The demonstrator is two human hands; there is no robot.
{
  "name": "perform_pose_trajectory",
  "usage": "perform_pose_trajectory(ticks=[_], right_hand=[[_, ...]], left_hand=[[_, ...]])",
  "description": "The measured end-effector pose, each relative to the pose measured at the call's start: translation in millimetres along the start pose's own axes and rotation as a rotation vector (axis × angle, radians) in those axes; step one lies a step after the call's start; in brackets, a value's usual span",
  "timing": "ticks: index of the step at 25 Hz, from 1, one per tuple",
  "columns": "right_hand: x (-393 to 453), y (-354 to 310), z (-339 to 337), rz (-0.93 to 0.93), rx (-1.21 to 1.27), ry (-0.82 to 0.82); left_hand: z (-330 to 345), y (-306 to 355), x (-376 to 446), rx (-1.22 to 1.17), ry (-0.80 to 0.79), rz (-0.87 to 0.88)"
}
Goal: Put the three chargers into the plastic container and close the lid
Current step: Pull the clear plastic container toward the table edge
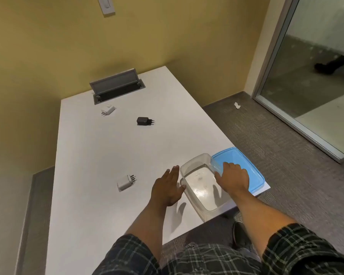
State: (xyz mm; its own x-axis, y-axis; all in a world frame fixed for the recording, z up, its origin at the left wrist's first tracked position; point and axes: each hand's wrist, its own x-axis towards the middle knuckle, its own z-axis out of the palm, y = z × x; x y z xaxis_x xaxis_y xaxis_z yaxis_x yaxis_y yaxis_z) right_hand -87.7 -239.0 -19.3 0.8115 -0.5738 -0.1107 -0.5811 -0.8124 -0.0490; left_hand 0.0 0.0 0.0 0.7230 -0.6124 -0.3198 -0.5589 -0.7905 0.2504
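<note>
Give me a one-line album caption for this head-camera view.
Both hands at an empty clear container, blue lid beside it, three chargers waiting.

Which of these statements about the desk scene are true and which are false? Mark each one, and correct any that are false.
1. The clear plastic container is empty. True.
2. The blue lid is closed on the container. False: it lies on the white table, beside the container.
3. Three chargers lie on the table: the near white charger, the black charger and the far white charger. True.
4. The left hand holds a charger. False: it is open and empty, beside the container.
5. The right hand rests on the container's right rim. True.
</note>
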Motion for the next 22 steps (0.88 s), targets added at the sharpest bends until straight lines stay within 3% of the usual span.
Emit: perform_pose_trajectory(ticks=[7,13,18,22], right_hand=[[-3.7,-3.2,6.2,0.038,0.026,-0.093],[3.7,-17.4,8.5,0.130,0.369,-0.146],[12.2,-38.8,3.4,-0.002,0.486,-0.200],[5.9,-48.3,7.0,-0.187,0.522,-0.239]], left_hand=[[13.2,-0.8,1.1,-0.012,-0.086,-0.048],[18.2,-5.2,-3.0,-0.212,0.029,-0.094],[9.4,-14.5,-8.0,-0.135,0.197,-0.180],[11.5,-15.8,-13.0,-0.092,0.136,-0.266]])
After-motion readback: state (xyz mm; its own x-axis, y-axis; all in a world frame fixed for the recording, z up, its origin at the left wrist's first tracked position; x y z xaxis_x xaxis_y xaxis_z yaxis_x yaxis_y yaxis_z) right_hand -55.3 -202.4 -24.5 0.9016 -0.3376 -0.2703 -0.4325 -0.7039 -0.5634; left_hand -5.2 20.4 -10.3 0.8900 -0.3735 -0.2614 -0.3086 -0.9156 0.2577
